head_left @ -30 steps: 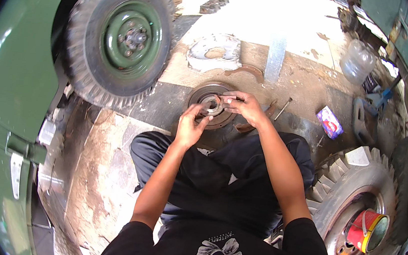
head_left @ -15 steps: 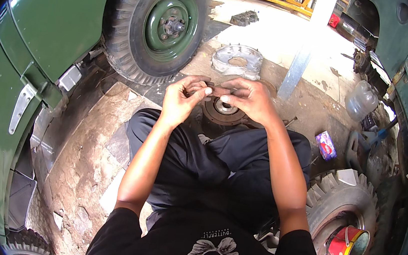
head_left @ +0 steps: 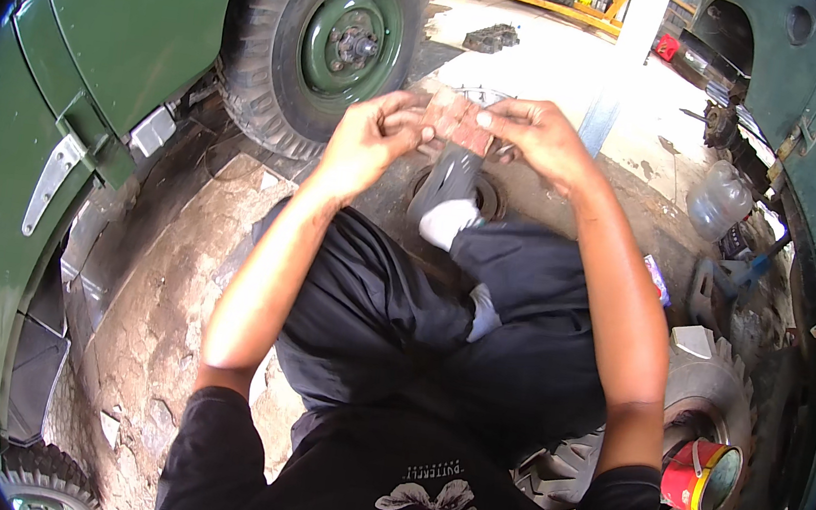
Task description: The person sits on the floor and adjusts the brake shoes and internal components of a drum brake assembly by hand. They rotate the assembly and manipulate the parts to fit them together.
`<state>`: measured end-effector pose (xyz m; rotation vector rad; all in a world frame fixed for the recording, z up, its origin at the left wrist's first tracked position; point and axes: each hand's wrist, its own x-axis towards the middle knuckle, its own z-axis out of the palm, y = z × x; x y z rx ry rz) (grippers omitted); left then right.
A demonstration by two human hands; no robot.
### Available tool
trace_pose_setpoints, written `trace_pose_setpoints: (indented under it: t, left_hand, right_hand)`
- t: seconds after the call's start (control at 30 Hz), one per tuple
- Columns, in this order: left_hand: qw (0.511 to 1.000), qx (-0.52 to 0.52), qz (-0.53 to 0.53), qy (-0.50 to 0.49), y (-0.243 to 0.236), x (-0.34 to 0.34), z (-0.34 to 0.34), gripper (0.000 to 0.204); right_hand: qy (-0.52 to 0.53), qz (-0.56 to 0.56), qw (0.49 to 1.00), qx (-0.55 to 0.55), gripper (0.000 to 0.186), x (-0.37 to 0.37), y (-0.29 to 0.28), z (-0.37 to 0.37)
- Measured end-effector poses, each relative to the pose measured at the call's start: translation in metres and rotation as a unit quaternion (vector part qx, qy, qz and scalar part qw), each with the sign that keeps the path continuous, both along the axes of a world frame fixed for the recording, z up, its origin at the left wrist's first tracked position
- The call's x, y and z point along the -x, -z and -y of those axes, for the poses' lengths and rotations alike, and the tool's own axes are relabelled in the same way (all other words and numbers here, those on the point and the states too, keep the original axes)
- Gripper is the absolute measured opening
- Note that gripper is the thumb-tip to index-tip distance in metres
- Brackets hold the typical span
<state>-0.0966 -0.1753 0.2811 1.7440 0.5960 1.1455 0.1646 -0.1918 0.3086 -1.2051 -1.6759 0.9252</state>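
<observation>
A creased reddish-brown sheet, like worn sandpaper [head_left: 461, 120], is spread between my hands above the floor. My left hand [head_left: 382, 133] is closed, its thumb and fingers pinching at the sheet's left edge. On the other side my right hand [head_left: 532, 136] grips the right edge, thumb on top. Beneath the sheet shows my grey shoe [head_left: 449, 174] with a white sock [head_left: 448, 221]. A round rusty metal disc [head_left: 492, 202] lies under the shoe, mostly covered by it. Behind my hands, a pale cast ring [head_left: 485, 94] is nearly hidden.
A green vehicle [head_left: 134, 12] with a large tyre [head_left: 280, 49] stands at the left. At the right are a metal post [head_left: 599, 121], a clear plastic jug [head_left: 719, 202] and a blue jack-like tool [head_left: 733, 277]. A red-and-yellow can [head_left: 695, 477] rests on a wheel [head_left: 704, 395].
Both hands have risen and moved farther out. The reddish-brown sheet has been opened out flatter between them. One leg has shifted, and the shoe now covers much of the disc.
</observation>
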Motion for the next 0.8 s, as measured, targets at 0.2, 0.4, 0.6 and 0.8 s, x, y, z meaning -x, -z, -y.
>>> trace_pose_setpoints:
  t: [0.2, 0.4, 0.6, 0.8]
  left_hand:
    - [0.988, -0.035, -0.147, -0.029, -0.041, 0.000, -0.010, 0.054]
    - [0.965, -0.064, -0.243, -0.074, -0.050, -0.026, -0.047, 0.060]
    - [0.971, -0.049, -0.233, -0.029, -0.044, -0.039, -0.070, 0.057]
    - [0.978, -0.027, -0.208, 0.005, 0.004, -0.052, -0.096, 0.047]
  right_hand:
    - [-0.019, 0.033, 0.999, 0.022, 0.036, -0.004, -0.016, 0.010]
    - [0.016, 0.119, 0.991, 0.057, 0.046, -0.024, -0.024, -0.032]
    - [-0.007, 0.157, 0.986, 0.060, 0.045, -0.044, -0.022, -0.041]
    - [0.004, 0.169, 0.984, 0.059, 0.042, -0.058, 0.013, -0.055]
